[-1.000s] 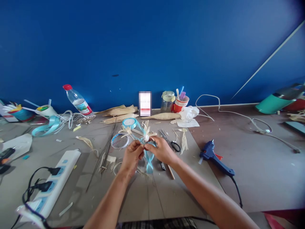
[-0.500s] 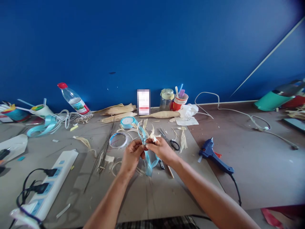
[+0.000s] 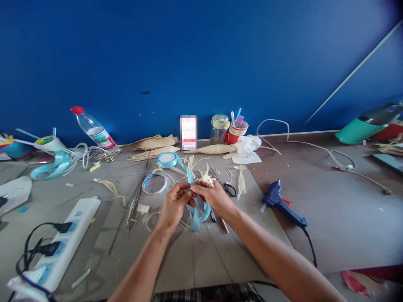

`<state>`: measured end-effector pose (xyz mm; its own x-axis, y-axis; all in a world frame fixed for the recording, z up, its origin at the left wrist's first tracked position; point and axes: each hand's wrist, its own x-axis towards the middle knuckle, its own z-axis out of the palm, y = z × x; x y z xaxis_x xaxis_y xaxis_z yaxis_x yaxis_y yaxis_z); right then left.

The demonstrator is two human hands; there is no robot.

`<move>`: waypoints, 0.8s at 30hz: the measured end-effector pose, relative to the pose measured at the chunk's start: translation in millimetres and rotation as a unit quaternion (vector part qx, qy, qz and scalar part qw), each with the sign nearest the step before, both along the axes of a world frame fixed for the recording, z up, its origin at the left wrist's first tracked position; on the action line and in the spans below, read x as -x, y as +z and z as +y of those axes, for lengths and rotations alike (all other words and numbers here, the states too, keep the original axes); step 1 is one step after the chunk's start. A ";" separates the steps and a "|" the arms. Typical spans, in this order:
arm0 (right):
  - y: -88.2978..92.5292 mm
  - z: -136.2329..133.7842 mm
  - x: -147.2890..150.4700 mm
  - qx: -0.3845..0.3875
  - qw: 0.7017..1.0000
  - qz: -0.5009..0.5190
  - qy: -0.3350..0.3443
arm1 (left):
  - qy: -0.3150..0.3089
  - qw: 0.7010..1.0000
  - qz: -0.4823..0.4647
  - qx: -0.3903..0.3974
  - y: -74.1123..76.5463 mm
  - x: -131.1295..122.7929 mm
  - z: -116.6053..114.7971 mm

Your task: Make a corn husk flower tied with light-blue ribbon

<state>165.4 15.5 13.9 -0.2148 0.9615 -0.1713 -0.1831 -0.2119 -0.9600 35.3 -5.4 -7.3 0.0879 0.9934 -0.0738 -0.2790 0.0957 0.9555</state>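
My left hand [image 3: 175, 205] and my right hand [image 3: 213, 197] meet over the middle of the table, both closed in a pinch on a light blue ribbon [image 3: 197, 214]. The ribbon loops down below the hands and also runs up to a ribbon spool [image 3: 167, 160] behind them. A small bundle of pale dried husk strips [image 3: 206, 178] sticks up at my right fingertips, against the ribbon.
Scissors [image 3: 227, 187] and a tape ring [image 3: 154, 183] lie just beyond the hands. A blue glue gun [image 3: 281, 204] lies to the right, a white power strip [image 3: 63, 243] at front left. A bottle [image 3: 92, 128], jar [image 3: 220, 128] and red cup [image 3: 236, 131] stand along the blue wall.
The hands have drawn closer together on the ribbon and the husk bundle has turned at my right fingertips. The view has shifted slightly to the right.
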 end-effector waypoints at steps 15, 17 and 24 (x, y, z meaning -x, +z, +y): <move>0.6 -5.4 1.9 0.001 0.999 -0.015 0.045 | 0.029 0.999 0.019 0.023 -2.8 9.5 3.0; -1.5 -5.5 2.0 -0.017 0.998 -0.023 0.060 | 0.046 0.998 0.025 0.016 -5.1 9.3 3.6; -13.1 -5.4 5.1 -0.135 0.982 -0.125 0.048 | 0.080 0.995 0.057 -0.007 -4.5 9.2 5.1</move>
<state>160.3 10.1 0.8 -0.2902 0.9565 0.0284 0.0748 0.0523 -0.9958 26.2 -0.3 -11.8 -0.0798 0.9950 -0.0597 -0.1791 0.0446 0.9828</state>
